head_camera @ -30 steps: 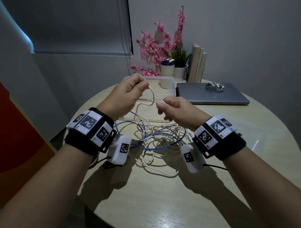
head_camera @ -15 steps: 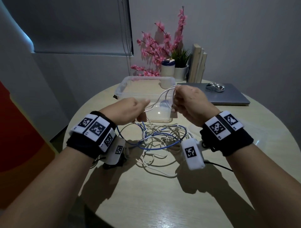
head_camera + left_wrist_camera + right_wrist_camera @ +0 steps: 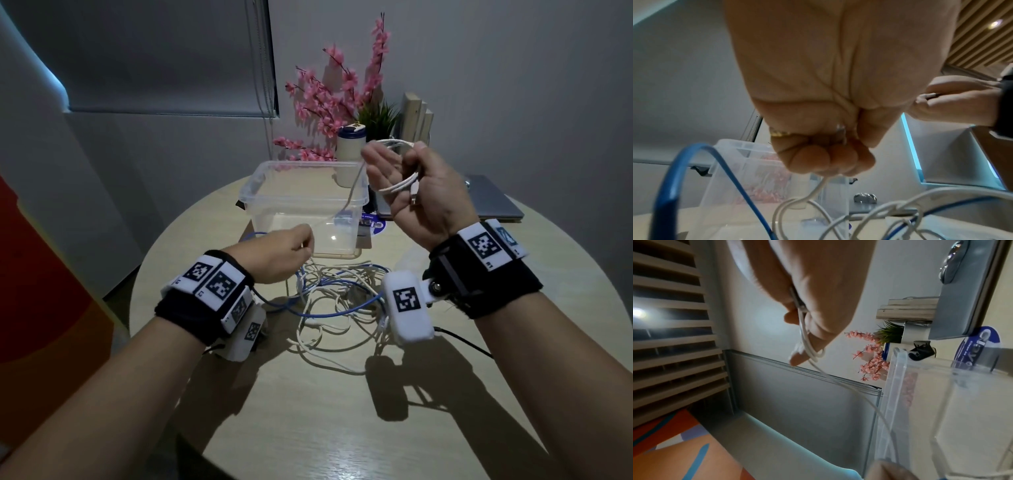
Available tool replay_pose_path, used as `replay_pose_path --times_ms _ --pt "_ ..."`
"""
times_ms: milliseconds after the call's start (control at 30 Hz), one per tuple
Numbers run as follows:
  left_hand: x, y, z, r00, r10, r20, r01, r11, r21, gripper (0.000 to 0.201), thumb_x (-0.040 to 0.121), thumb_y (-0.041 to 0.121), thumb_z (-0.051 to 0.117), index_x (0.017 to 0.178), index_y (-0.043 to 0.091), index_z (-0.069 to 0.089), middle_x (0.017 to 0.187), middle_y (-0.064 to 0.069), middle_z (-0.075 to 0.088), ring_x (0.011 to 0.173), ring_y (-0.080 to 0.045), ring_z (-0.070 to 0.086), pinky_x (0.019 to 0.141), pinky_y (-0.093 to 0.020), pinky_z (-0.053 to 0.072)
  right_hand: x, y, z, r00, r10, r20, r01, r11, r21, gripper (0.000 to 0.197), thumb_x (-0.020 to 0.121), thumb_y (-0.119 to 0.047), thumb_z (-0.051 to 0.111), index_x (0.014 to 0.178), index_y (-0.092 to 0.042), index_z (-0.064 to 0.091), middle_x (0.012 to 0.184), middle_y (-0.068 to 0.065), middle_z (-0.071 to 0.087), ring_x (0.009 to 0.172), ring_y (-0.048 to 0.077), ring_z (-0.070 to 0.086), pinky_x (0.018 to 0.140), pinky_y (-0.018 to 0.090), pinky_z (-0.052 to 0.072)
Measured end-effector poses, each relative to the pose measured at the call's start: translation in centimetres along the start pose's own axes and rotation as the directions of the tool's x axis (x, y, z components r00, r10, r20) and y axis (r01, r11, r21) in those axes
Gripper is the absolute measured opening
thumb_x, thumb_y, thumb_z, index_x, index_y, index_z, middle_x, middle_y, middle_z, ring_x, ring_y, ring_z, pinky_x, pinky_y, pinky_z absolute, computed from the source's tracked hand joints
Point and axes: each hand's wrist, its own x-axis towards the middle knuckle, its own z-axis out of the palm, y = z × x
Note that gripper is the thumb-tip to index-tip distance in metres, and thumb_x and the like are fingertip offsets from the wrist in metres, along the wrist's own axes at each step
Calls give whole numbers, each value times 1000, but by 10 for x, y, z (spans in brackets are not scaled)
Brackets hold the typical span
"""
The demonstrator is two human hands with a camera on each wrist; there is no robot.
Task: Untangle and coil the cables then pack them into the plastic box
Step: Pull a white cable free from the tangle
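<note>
My right hand [image 3: 407, 185] is raised beside the clear plastic box [image 3: 260, 185], palm toward me, with a white cable [image 3: 400, 186] looped round its fingers and a metal plug hanging at the palm. That cable runs down to my left hand [image 3: 291, 250], which pinches it low in front of the box. In the left wrist view the left hand's fingers [image 3: 828, 159] curl tightly round the white cable [image 3: 818, 188]. Between my wrists a tangle of white and blue cables [image 3: 329, 291] lies on the table. The right wrist view shows the coils [image 3: 809, 352] round the fingers.
The round wooden table [image 3: 342, 428] carries a closed grey laptop [image 3: 493, 202] with a mouse at the back right. Pink artificial flowers [image 3: 329, 102], a white cup [image 3: 349, 147], a potted plant and upright books stand behind the box. A blue round sticker [image 3: 373, 222] lies beside it.
My right hand has risen and turned palm toward me, winding more white cable round its fingers. My left hand has dropped lower and to the left, keeping the cable stretched.
</note>
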Motion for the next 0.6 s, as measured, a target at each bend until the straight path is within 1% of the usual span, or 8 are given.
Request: replay_pose_path --times_ms 100,200,267,333,400,433,500,600 --pt "-1 5 10 997 43 -68 -42 999 15 13 103 28 31 104 18 39 72 3 51 69 -20 48 70 -36 39 3 0 -1 994 -79 -77 85 994 74 27 102 -17 35 82 -4 48 124 24 58 112 29 62 93 36 53" --pt "2 2 12 956 37 -290 -65 994 -86 17 103 30 32 118 22 32 72 -5 57 71 -27 56 69 -39 45 9 1 -10 968 -150 -202 158 987 23 26 102 -17 36 89 -3 53 113 19 61 121 29 54 105 39 42" --pt "4 -1 8 941 26 -336 -58 995 -86 13 102 30 35 113 22 35 72 -5 58 68 -25 56 65 -37 44 11 3 -14 951 -190 -243 188 982 -30 23 102 -18 40 88 -5 54 96 13 62 109 24 60 98 35 49" --pt "5 -2 3 963 65 -261 -80 996 -46 7 101 28 40 97 23 44 69 0 56 67 -21 53 61 -31 41 12 5 -14 928 -218 -303 200 976 -88 21 101 -16 43 85 -8 54 97 17 63 103 25 64 96 37 50" --pt "4 -1 1 981 116 -156 -124 991 -44 17 99 28 46 83 28 51 69 6 58 68 -15 54 64 -28 42 12 8 -16 898 -258 -356 203 962 -185 19 100 -15 42 88 -6 54 83 15 60 77 19 65 99 40 45" --pt "3 -1 1 981 146 -127 -154 987 -55 21 98 29 48 78 31 52 71 8 59 70 -13 56 68 -29 45 12 9 -17 887 -287 -362 193 942 -274 18 100 -14 42 93 -4 55 72 8 53 62 12 55 90 37 51" --pt "1 -1 0 964 226 -143 -239 967 -88 22 95 33 51 74 33 55 75 10 59 76 -13 56 75 -30 46 14 14 -22 867 -366 -337 120 811 -573 21 99 -18 43 101 -3 58 67 -1 45 57 8 43 65 26 47" --pt "-5 4 -3 901 339 -271 -396 898 -193 18 87 42 54 76 29 59 83 3 58 82 -13 56 78 -25 45 12 20 -30 906 -376 -194 55 558 -828 21 100 -22 40 90 -14 58 72 -4 49 63 7 41 61 24 37"
